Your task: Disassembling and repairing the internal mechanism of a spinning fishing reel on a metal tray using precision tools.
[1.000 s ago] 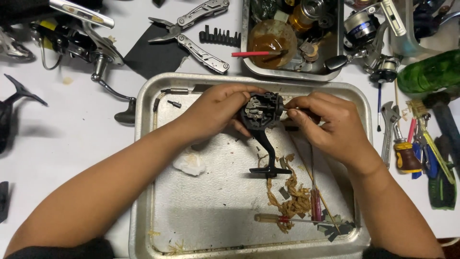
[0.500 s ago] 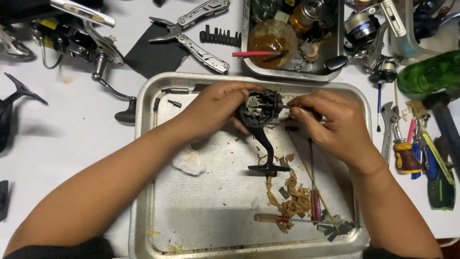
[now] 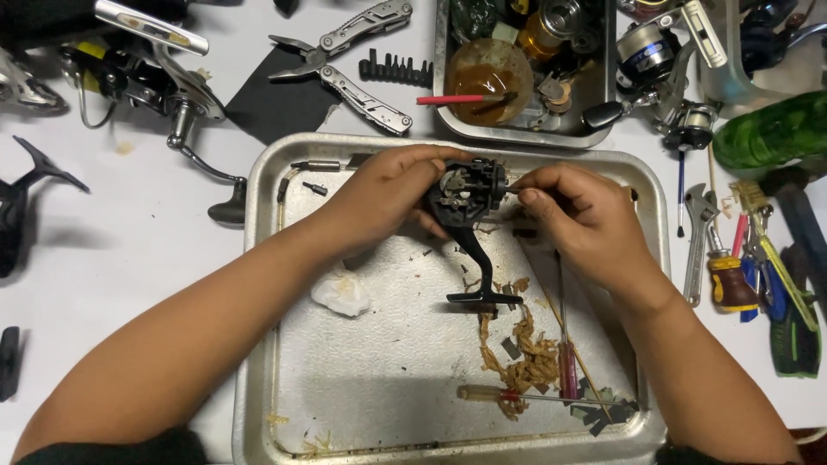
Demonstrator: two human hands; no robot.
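Note:
My left hand [image 3: 388, 194] grips a black fishing reel body [image 3: 468, 194] above a metal tray [image 3: 258, 284], its open gear side facing up and its stem and foot [image 3: 482, 284] pointing toward me. My right hand [image 3: 586, 220] pinches a thin metal tool or pin against the reel body's right side; the tip is too small to make out. On the tray lie a crumpled white wad [image 3: 342, 293], brownish greasy debris [image 3: 525, 362], a red-handled screwdriver [image 3: 567, 344] and a second slim screwdriver [image 3: 517, 396].
A smaller tray [image 3: 448, 95] at the back holds a brown grease jar, a red-handled pick and reel parts. Folding pliers [image 3: 345, 52] lie on a black cloth. Spinning reels sit at left [image 3: 146, 77] and upper right [image 3: 655, 60]. Wrench [image 3: 698, 241], screwdrivers and a green bottle [image 3: 771, 129] crowd the right.
Both hands have stayed over the tray on the reel body, with only slight shifts of the right fingers at its side.

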